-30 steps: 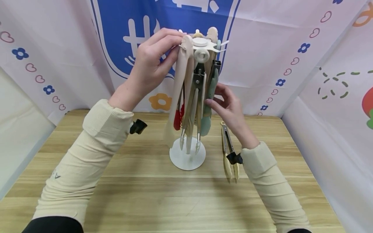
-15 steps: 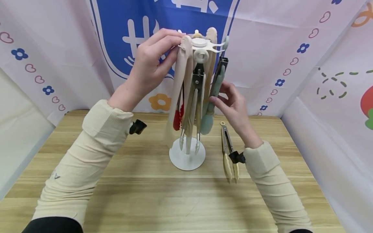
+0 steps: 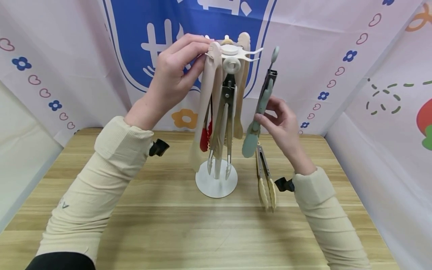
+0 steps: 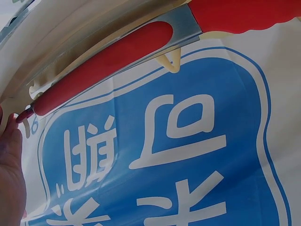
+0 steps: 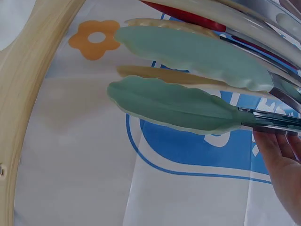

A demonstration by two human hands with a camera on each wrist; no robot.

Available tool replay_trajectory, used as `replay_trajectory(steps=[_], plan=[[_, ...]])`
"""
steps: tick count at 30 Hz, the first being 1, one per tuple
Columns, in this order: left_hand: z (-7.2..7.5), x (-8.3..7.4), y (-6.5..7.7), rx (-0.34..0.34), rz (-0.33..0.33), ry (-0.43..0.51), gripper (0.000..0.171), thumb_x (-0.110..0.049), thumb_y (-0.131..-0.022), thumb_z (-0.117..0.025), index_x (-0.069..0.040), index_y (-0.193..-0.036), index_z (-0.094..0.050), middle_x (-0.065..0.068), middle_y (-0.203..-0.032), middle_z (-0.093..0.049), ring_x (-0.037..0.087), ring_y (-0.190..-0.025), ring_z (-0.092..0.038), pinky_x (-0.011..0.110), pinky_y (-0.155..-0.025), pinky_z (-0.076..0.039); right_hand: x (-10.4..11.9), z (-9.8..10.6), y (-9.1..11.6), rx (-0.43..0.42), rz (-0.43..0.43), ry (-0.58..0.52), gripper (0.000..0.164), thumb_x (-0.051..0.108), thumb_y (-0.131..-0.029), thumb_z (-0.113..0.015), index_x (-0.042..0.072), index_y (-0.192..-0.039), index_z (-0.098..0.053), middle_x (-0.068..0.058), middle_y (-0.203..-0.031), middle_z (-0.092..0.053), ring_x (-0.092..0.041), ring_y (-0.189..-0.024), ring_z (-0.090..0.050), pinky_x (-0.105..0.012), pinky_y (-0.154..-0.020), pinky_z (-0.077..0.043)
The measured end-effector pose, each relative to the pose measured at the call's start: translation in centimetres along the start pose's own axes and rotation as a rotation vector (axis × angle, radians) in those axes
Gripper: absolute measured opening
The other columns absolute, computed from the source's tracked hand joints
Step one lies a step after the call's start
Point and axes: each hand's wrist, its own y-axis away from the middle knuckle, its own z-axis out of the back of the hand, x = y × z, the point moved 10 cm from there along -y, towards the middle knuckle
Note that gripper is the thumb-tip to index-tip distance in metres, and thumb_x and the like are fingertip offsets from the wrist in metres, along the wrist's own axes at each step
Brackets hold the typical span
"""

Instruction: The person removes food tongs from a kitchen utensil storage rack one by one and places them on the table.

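Observation:
A white rotating utensil stand [image 3: 230, 50] rises from a round base, with several tongs and other utensils hanging from its hooks. My left hand [image 3: 178, 64] holds the stand's top at its left side, fingertips by the pale tongs [image 3: 210, 86]; exactly what they pinch is hidden. In my right hand [image 3: 282, 125] is a pair of green-tipped tongs [image 3: 250, 144], gripped at the middle between thumb and fingers, upright with a slight tilt and apart from the hooks. The right wrist view shows both green heads [image 5: 174, 103] spread a little. Red-handled tongs [image 4: 108, 66] hang close to the left hand.
Yellow-tipped tongs [image 3: 264, 176] lie on the wooden table [image 3: 189, 232], right of the stand's base [image 3: 216, 183]. A printed cloth [image 3: 303, 45] hangs behind the table. A wooden utensil [image 3: 240, 112] hangs at the stand's right side.
My right hand has drawn the green tongs off the stand's right hook and carried them to the right. The left hand has stayed at the stand's top.

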Motion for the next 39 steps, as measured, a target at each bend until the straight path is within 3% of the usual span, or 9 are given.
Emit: replay_trajectory(steps=[7,19,29,39], plan=[[0.0,0.0,0.1,-0.001,-0.001,0.0,0.014,0.002,-0.09,-0.052,0.008,-0.097,-0.062,0.017,-0.104,-0.061,0.025,-0.101,-0.056,0.027,-0.093,-0.044,-0.8,1.9,0.4,-0.063,-0.042,0.06,0.039,0.0,-0.08,-0.065,-0.005,-0.116,-0.052,-0.005,-0.105,-0.055,-0.018,-0.096,-0.055,-0.025,-0.085,-0.049],[0.0,0.0,0.1,0.006,0.004,-0.003,0.015,0.002,-0.09,-0.052,0.009,-0.098,-0.062,0.017,-0.104,-0.061,0.024,-0.102,-0.055,0.026,-0.093,-0.044,-2.1,5.4,1.2,-0.187,-0.111,0.256,0.039,0.007,-0.078,-0.07,-0.004,-0.112,-0.055,-0.007,-0.101,-0.057,-0.012,-0.089,-0.056,-0.018,-0.077,-0.051],[-0.1,0.0,0.1,0.012,0.005,-0.009,0.016,0.001,-0.09,-0.051,0.009,-0.099,-0.062,0.017,-0.105,-0.06,0.023,-0.102,-0.055,0.026,-0.093,-0.044,-3.5,7.8,2.3,-0.232,-0.174,0.422,0.039,0.014,-0.076,-0.073,-0.003,-0.108,-0.057,-0.006,-0.095,-0.059,-0.008,-0.081,-0.056,-0.012,-0.07,-0.05],[-0.1,0.0,0.0,0.006,0.003,0.002,0.015,0.002,-0.09,-0.051,0.009,-0.098,-0.062,0.017,-0.104,-0.06,0.024,-0.102,-0.055,0.026,-0.092,-0.044,-4.7,9.5,3.4,-0.251,-0.219,0.562,0.039,0.019,-0.076,-0.074,-0.003,-0.103,-0.058,-0.013,-0.088,-0.062,0.0,-0.071,-0.054,-0.007,-0.063,-0.047]])
